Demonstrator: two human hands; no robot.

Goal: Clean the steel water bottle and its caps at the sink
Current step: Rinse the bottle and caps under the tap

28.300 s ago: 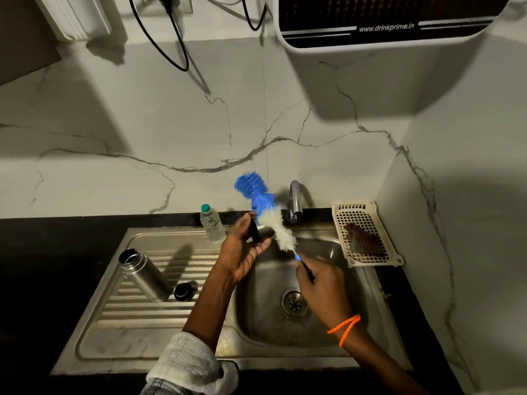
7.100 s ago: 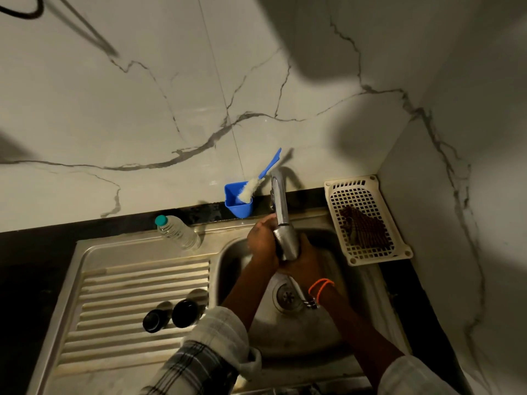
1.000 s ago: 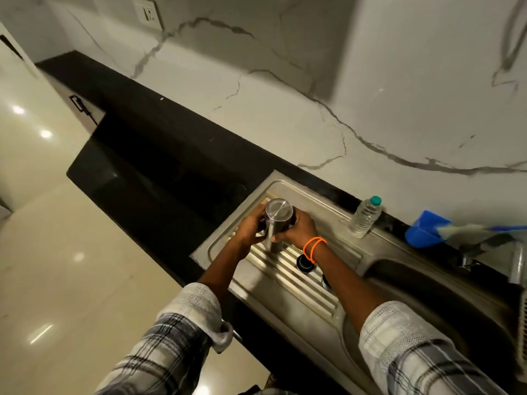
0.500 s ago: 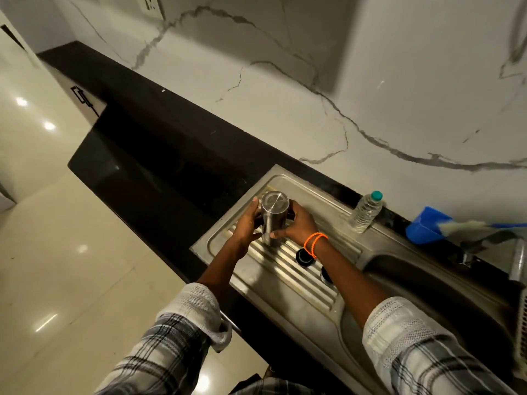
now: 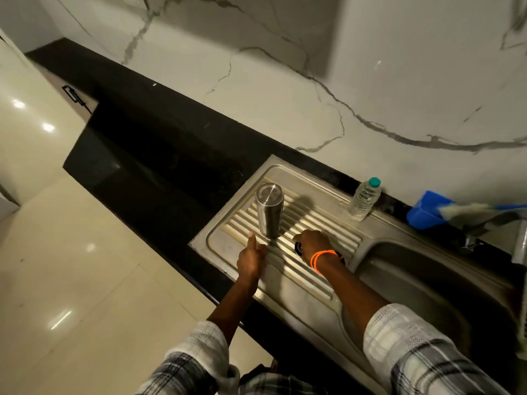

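Two hands work over the ridged drainboard (image 5: 310, 223). Upside down on it stands the steel bottle (image 5: 269, 209), untouched. Just below it the left hand (image 5: 251, 259) hangs loose, holding nothing. Beside it, the right hand (image 5: 315, 242) grasps a black cap (image 5: 298, 248).

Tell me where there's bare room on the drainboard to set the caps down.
Free: the ribbed strip between the steel bottle and the plastic bottle, and the flat front edge of the drainboard nearest the person. Crowded: just below the steel bottle, where the left hand hovers and the right hand covers a black cap.
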